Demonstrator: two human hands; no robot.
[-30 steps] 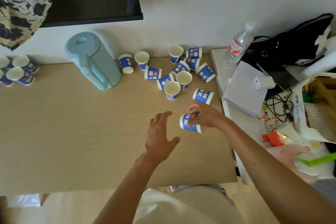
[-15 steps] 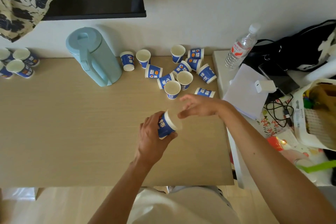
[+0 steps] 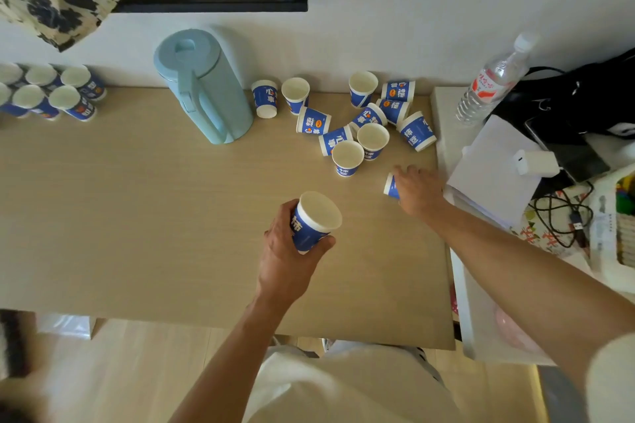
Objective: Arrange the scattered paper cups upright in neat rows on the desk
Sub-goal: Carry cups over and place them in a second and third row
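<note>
Blue-and-white paper cup (image 3: pixel 314 221) clamped in the left hand (image 3: pixel 288 251): fingers and thumb wrap its wall, the mouth tilts up and away from the palm, and it appears lifted clear of the desk (image 3: pixel 137 216). This side grip leaves rim and base free, which suits setting the cup down upright.

The right hand (image 3: pixel 417 187), ahead and to the right of the left hand, lies draped over a fallen cup (image 3: pixel 390 185) on its side on the desk. Only the cup's rim end shows past the hand, so whether the fingers have closed on it cannot be told.

Just beyond the right hand is the pile (image 3: pixel 360 127). Some of its cups stand upright, others lie on their sides or mouth-down, and several touch. Its nearness to that hand probably explains the division of labour, one hand fetching while the other carries.

Far to the left of both hands, at the desk's back corner, stand the rows (image 3: pixel 51 93) of upright, close-packed cups, the likely destination for the held cup. A pale blue jug (image 3: pixel 202 86) stands beyond the left hand, between rows and pile, so the carry probably has to pass on its near side.

Most of the cups remain unsorted, so the task is judged well short of half done. Being light, the cups probably tip at a slight knock.
</note>
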